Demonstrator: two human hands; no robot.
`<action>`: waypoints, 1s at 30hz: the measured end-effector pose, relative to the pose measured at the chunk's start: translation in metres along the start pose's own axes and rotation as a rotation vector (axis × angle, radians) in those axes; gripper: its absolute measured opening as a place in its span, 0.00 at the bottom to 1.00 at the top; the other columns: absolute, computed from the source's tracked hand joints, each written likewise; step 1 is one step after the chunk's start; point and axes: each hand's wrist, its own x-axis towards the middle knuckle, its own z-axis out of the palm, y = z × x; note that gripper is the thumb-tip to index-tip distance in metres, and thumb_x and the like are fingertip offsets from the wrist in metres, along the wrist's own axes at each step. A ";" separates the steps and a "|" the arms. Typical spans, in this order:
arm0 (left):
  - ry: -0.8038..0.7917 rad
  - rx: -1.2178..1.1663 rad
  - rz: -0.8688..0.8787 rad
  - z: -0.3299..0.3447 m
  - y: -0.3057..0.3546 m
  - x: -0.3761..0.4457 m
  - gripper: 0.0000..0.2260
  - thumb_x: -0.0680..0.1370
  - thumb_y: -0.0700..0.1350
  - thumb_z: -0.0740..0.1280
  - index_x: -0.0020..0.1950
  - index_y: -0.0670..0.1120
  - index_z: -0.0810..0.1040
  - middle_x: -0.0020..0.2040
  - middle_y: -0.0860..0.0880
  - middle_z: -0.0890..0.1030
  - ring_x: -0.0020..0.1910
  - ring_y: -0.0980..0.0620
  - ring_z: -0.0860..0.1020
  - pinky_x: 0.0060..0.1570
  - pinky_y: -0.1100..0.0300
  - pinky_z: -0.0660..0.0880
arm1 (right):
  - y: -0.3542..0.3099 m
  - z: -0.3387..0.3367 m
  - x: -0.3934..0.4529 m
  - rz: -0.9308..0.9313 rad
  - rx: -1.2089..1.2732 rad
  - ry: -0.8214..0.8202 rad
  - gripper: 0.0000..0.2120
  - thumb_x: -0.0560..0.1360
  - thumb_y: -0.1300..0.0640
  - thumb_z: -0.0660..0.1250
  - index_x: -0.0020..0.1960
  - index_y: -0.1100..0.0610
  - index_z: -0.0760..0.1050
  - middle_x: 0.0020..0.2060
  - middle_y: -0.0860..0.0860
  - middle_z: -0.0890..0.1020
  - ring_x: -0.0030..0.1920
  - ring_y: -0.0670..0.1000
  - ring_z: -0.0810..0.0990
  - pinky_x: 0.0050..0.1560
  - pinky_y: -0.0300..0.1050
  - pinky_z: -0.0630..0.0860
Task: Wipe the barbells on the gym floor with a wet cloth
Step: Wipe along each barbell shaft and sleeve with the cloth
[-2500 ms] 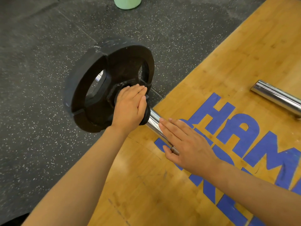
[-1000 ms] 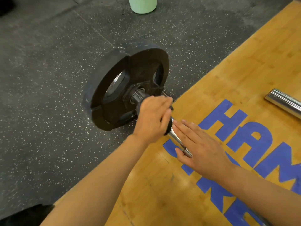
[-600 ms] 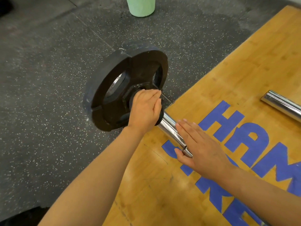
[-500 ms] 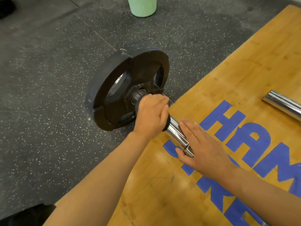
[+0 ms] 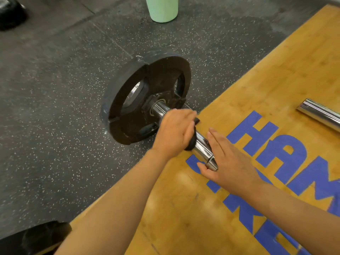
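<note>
The left hand point(image 5: 175, 132) wraps a dark cloth point(image 5: 191, 142) around the chrome barbell sleeve point(image 5: 202, 147), black plate point(image 5: 147, 96) just beyond its knuckles, while the flat right hand point(image 5: 230, 162) steadies the sleeve's end beside it.

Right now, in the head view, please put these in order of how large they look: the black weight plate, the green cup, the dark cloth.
1. Black weight plate, clearly the largest.
2. Green cup; it is cut off by the top edge and lies farther away, so its true size is unsure.
3. Dark cloth, mostly hidden inside the left hand.
</note>
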 end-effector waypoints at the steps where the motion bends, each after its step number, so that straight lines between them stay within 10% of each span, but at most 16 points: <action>1: 0.004 0.043 -0.045 -0.005 -0.011 0.007 0.18 0.81 0.44 0.56 0.62 0.37 0.79 0.57 0.42 0.81 0.56 0.43 0.79 0.62 0.50 0.67 | 0.000 0.001 0.000 0.000 -0.001 -0.004 0.36 0.74 0.39 0.60 0.68 0.68 0.74 0.67 0.61 0.77 0.57 0.58 0.83 0.43 0.45 0.82; 13: 0.089 -0.007 -0.148 0.009 0.007 -0.015 0.13 0.81 0.48 0.61 0.59 0.44 0.81 0.57 0.49 0.78 0.61 0.52 0.73 0.71 0.49 0.58 | -0.001 0.002 -0.001 0.027 0.037 -0.040 0.36 0.73 0.40 0.60 0.69 0.68 0.72 0.68 0.61 0.75 0.61 0.58 0.81 0.50 0.47 0.81; 27: 0.184 0.136 -0.011 0.000 0.029 -0.011 0.12 0.82 0.44 0.60 0.45 0.43 0.82 0.45 0.48 0.81 0.47 0.48 0.78 0.55 0.54 0.65 | -0.001 -0.001 0.004 -0.021 0.008 -0.069 0.35 0.70 0.43 0.71 0.65 0.69 0.74 0.62 0.63 0.79 0.59 0.61 0.81 0.59 0.54 0.78; 30: 0.157 0.208 -0.026 -0.017 0.028 -0.009 0.12 0.82 0.44 0.61 0.44 0.44 0.81 0.44 0.48 0.80 0.45 0.47 0.78 0.53 0.53 0.67 | -0.004 -0.010 0.008 -0.047 -0.040 -0.151 0.37 0.74 0.39 0.60 0.67 0.69 0.74 0.63 0.63 0.78 0.62 0.60 0.79 0.66 0.57 0.74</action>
